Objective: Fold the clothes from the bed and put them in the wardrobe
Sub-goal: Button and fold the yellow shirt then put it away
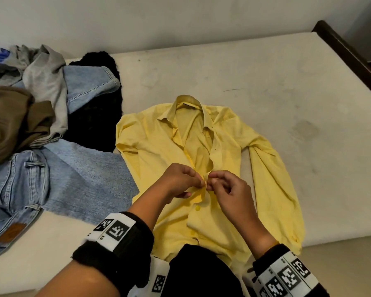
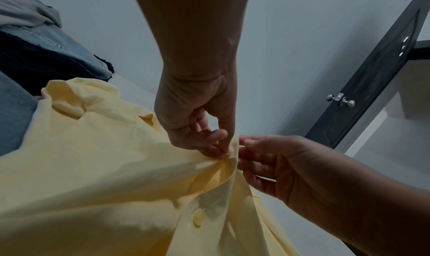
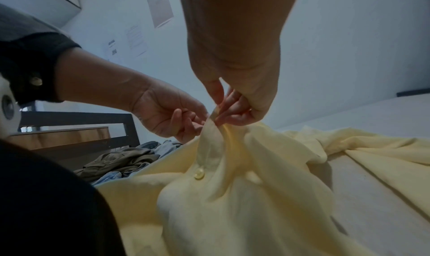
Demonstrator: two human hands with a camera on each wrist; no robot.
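Observation:
A yellow button-up shirt lies face up on the bare mattress, collar away from me, hem hanging over the near edge. My left hand and right hand meet at the middle of its front. Both pinch the front placket edges and lift them slightly off the bed. In the left wrist view the left hand pinches the fabric beside the right hand. A fastened yellow button sits just below the pinch. The upper front hangs unbuttoned.
Left of the shirt lies a pile: light blue jeans, an olive garment, a grey garment and a black garment. A dark bed frame borders the right side. A dark door with knobs stands beyond.

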